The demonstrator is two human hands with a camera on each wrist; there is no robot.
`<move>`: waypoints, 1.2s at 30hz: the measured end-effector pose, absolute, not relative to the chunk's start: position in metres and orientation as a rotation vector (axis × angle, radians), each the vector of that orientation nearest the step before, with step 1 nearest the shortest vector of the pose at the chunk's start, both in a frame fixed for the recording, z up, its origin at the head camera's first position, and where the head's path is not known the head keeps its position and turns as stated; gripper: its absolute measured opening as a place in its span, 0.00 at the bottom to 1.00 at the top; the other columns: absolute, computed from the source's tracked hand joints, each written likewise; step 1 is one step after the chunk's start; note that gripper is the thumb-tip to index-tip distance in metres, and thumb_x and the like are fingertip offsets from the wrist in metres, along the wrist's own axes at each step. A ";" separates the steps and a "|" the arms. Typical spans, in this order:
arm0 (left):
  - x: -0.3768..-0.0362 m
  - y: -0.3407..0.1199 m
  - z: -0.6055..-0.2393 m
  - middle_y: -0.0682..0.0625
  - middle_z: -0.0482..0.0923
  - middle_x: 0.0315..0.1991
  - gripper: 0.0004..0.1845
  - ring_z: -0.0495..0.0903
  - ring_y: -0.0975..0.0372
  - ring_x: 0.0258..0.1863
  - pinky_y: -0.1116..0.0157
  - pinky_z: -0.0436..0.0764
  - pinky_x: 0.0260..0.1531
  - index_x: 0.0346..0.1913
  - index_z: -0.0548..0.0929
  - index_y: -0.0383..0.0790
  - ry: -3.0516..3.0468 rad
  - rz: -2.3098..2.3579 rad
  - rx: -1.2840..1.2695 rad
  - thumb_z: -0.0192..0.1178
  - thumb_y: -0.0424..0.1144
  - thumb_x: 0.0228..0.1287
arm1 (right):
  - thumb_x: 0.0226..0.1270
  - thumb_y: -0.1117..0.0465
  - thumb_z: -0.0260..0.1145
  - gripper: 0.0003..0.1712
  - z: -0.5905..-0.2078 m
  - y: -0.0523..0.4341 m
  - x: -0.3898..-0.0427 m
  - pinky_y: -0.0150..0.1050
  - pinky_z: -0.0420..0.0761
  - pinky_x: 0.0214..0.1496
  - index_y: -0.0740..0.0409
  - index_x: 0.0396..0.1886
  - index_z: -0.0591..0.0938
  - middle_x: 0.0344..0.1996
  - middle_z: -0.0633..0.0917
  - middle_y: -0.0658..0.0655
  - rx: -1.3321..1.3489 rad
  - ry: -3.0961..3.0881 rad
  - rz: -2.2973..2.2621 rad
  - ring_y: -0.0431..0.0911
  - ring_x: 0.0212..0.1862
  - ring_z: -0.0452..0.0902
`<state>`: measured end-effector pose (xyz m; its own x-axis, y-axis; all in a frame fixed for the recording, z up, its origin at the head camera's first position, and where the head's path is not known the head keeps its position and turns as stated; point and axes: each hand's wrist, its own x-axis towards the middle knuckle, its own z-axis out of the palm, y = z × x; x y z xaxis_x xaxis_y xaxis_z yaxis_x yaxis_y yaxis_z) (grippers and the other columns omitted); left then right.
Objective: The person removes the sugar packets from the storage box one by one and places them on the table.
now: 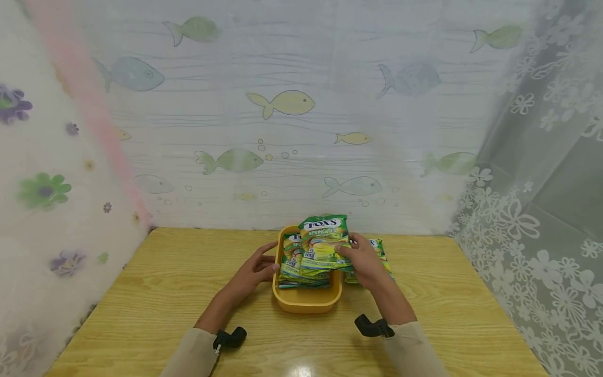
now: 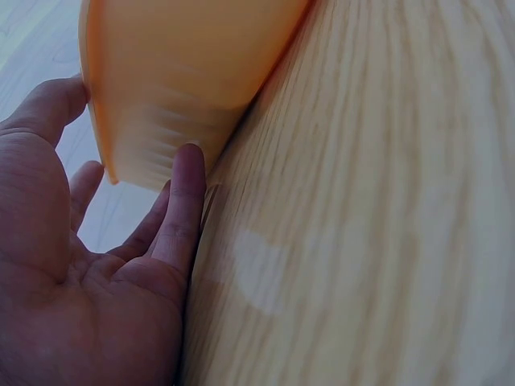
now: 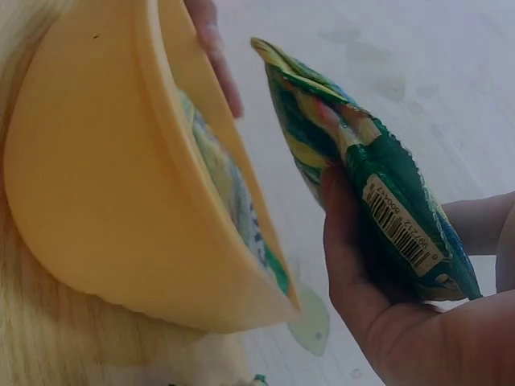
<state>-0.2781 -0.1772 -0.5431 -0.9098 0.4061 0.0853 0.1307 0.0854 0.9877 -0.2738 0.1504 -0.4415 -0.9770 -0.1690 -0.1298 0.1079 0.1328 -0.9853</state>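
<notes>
A yellow plastic tub stands on the table with several green Fox's Spring Tea candy bags inside, towards its far end. My right hand grips another Fox's candy bag by its right side, thumb on the front, and holds it over the tub. In the right wrist view the back of that held bag shows a barcode. Against the tub's left side, my left hand rests with fingers spread and fairly straight; the left wrist view has the thumb at the rim of the tub.
More green candy bags lie on the table right of the tub, partly behind my right hand. The wood-grain table meets a fish-print curtain at the back. Flower-print curtains hang at the sides.
</notes>
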 end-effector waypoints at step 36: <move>-0.298 -0.185 -0.545 0.36 0.67 0.74 0.36 0.72 0.44 0.73 0.54 0.84 0.61 0.85 0.56 0.61 2.147 1.897 0.558 0.59 0.46 0.83 | 0.86 0.63 0.55 0.34 -0.442 0.189 -0.271 0.37 0.88 0.45 0.70 0.81 0.54 0.49 0.85 0.56 -0.121 2.090 -2.099 0.41 0.44 0.87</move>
<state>-0.2979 -0.1851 -0.5449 -0.9029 0.4218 0.0828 0.1342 0.0936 0.9865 -0.2707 0.1892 -0.4419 -0.9811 -0.1818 -0.0668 0.0676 0.0018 -0.9977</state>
